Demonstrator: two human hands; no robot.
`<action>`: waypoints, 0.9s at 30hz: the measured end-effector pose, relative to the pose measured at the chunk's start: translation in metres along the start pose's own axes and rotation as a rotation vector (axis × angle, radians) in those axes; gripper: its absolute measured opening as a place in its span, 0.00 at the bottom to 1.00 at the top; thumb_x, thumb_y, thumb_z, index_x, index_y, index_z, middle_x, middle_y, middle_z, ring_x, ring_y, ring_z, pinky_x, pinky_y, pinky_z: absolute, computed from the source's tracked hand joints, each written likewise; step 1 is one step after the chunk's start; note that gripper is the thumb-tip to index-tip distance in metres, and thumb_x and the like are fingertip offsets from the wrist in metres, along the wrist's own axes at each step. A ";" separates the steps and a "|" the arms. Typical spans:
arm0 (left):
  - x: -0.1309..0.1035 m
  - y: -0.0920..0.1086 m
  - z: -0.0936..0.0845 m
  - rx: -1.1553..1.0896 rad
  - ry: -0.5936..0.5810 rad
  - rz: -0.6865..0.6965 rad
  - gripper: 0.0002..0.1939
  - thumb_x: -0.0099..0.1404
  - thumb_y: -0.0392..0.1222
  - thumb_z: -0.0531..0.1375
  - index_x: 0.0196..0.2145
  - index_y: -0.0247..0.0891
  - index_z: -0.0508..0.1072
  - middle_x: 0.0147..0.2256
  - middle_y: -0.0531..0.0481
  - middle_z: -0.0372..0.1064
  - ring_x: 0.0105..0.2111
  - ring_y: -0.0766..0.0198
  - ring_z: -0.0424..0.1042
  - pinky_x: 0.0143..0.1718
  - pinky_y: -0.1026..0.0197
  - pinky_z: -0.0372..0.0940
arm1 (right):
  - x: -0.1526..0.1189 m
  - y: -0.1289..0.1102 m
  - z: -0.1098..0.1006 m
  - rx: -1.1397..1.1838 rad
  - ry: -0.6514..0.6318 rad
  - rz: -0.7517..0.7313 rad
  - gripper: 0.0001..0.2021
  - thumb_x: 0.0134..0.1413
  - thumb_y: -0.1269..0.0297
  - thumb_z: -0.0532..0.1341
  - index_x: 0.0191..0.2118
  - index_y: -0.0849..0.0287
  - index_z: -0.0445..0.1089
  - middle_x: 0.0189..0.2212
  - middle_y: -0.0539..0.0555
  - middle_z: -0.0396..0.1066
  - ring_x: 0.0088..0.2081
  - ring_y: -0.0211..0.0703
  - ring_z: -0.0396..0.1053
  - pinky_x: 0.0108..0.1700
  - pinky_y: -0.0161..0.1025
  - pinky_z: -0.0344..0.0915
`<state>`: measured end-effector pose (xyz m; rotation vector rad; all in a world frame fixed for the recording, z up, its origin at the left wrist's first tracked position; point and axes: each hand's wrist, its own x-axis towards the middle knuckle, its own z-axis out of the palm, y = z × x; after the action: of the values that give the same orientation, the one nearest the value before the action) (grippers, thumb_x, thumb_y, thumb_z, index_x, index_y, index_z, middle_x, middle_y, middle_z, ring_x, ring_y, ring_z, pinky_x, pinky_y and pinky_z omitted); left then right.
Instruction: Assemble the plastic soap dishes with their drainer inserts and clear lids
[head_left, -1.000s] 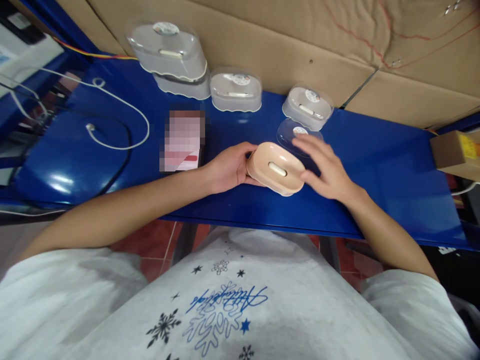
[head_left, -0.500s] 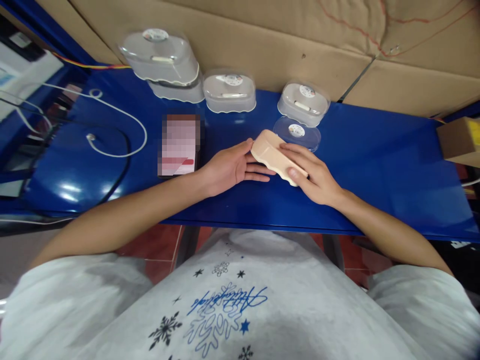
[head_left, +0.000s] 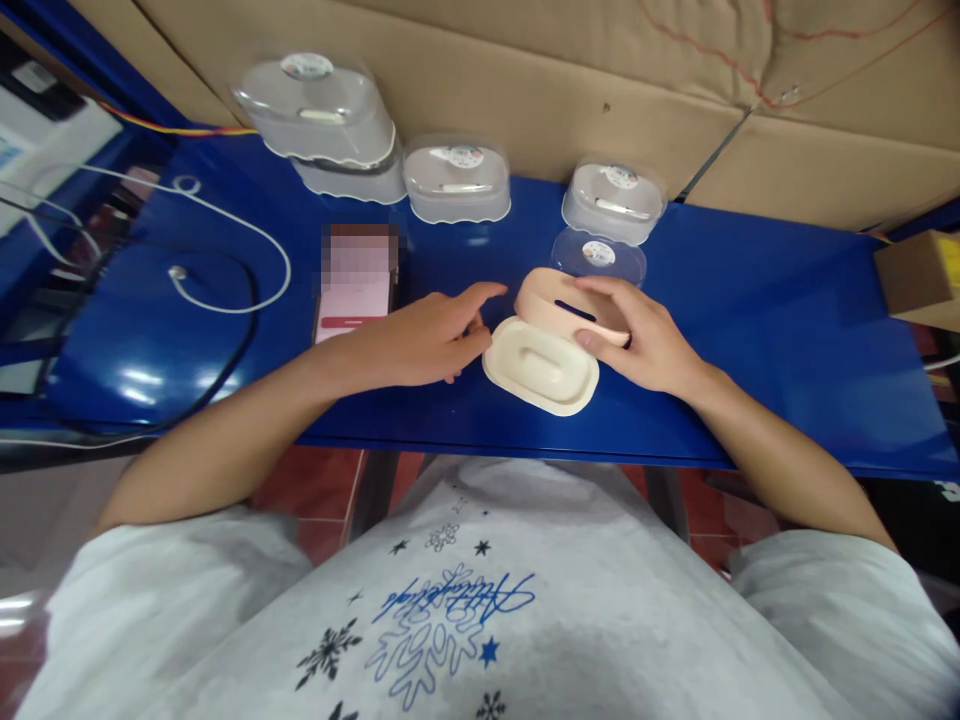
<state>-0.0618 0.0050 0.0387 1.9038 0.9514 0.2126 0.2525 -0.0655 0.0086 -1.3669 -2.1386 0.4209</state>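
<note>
My right hand grips a peach oval box part with a wavy rim and a dark slot, thumb in front and fingers behind. Just in front of it is a cream oval tray with a raised middle. My left hand is at the tray's left end, its index finger stretched out and its thumb apart from it. The thumb is close to the tray edge; whether it touches, I cannot tell. Behind the box part lies a clear oval lid with a round sticker.
Clear-lidded oval boxes stand along the back: a stacked pair, a single box and another box. A phone lies left on the blue table. A white cable curls at far left; a cardboard box is far right.
The peach box part has turned in my right hand, so its slot now shows. The cream tray has come into view below it. My left hand has drawn back slightly left.
</note>
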 end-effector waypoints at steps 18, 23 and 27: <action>-0.016 0.003 0.028 0.288 -0.412 0.552 0.05 0.70 0.40 0.69 0.42 0.49 0.86 0.41 0.45 0.83 0.39 0.54 0.77 0.44 0.55 0.64 | -0.002 0.012 0.004 -0.187 -0.151 -0.081 0.39 0.70 0.33 0.62 0.77 0.43 0.61 0.78 0.60 0.64 0.81 0.71 0.53 0.79 0.75 0.50; -0.017 0.019 0.017 0.057 -0.376 0.424 0.09 0.67 0.52 0.73 0.43 0.51 0.88 0.41 0.47 0.84 0.39 0.54 0.79 0.43 0.56 0.66 | -0.007 -0.006 0.001 -0.156 -0.129 -0.215 0.38 0.71 0.32 0.60 0.79 0.38 0.59 0.77 0.57 0.65 0.80 0.71 0.56 0.78 0.73 0.49; -0.012 0.028 0.007 -0.272 0.037 0.350 0.12 0.72 0.54 0.69 0.41 0.45 0.88 0.39 0.44 0.82 0.39 0.56 0.77 0.44 0.57 0.67 | -0.019 -0.033 0.013 -0.126 -0.272 -0.504 0.39 0.69 0.34 0.65 0.76 0.49 0.65 0.74 0.63 0.70 0.74 0.67 0.66 0.74 0.68 0.59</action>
<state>-0.0521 -0.0147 0.0613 1.8031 0.5727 0.5564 0.2262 -0.0962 0.0105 -0.8138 -2.6661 0.2834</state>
